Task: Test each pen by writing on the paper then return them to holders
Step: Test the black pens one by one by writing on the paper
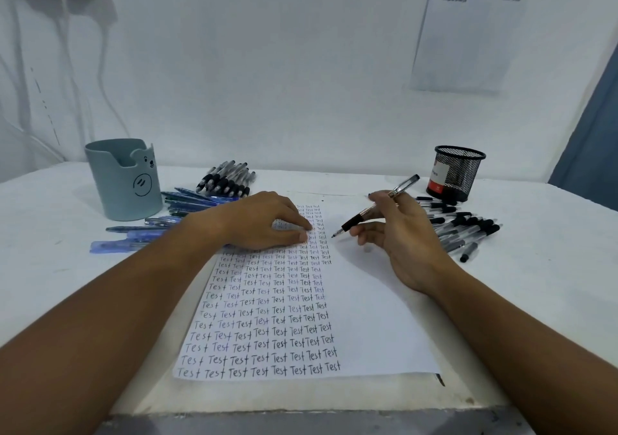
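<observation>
A white sheet of paper (371, 327) lies in front of me, its left half filled with rows of the word "Test". My left hand (264, 222) rests flat on the upper part of the sheet, fingers pressing it down. My right hand (398, 234) holds a clear pen with a dark grip (368, 213) just above the paper's blank right side, tip pointing down-left. A grey-blue bear holder (125, 180) stands at the back left. A black mesh holder (456, 172) stands at the back right.
Blue pens (140, 234) lie scattered left of the paper. A bundle of black-grip pens (227, 180) lies behind my left hand. Several black-capped pens (468, 230) lie piled right of my right hand. A white wall with a taped sheet (468, 29) stands behind the table.
</observation>
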